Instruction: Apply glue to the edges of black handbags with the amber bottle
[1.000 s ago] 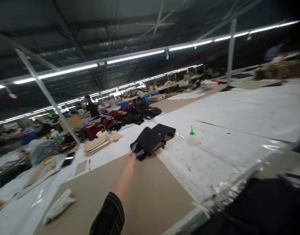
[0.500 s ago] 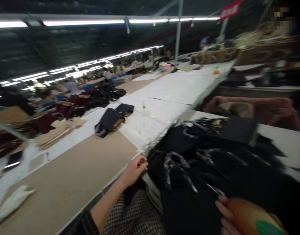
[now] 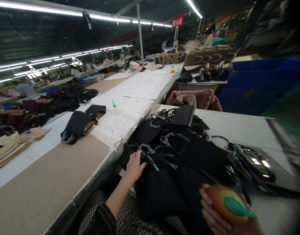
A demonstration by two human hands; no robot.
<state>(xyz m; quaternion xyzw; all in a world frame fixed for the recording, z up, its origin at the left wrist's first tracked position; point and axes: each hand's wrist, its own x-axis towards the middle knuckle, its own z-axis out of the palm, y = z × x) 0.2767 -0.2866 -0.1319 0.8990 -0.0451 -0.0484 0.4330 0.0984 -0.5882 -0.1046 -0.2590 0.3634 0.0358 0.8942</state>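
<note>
A squeeze bottle [image 3: 219, 199] with an orange-brown body and a green nozzle is in my right hand [image 3: 213, 217], my fingers wrapped round it. It is tilted, its nozzle pointing to the lower right. My left hand [image 3: 134, 167] reaches over the near black bag [image 3: 159, 192], thumb and fingers apart. Its fingertips are at the bag's plastic-wrapped handle [image 3: 150, 156]; whether they touch it I cannot tell. More black bags lie heaped behind, one with gold-coloured hardware [image 3: 171, 114] on top. A flat black bag [image 3: 262, 166] with wrapped handles lies at the right.
At the left runs a long bench [image 3: 66, 173] with brown board and white sheets. On it are a dark bag [image 3: 77, 125], a small green-tipped bottle [image 3: 115, 108] and tan pieces [image 3: 10, 151]. Behind the right table stand a chair with a reddish cover [image 3: 206, 100] and a blue bin [image 3: 262, 88].
The view has swung to the right, bringing the blue bin and the flat bag into sight. My left hand has moved from the bench edge onto the black bag by its handle. The bottle stays in my right hand.
</note>
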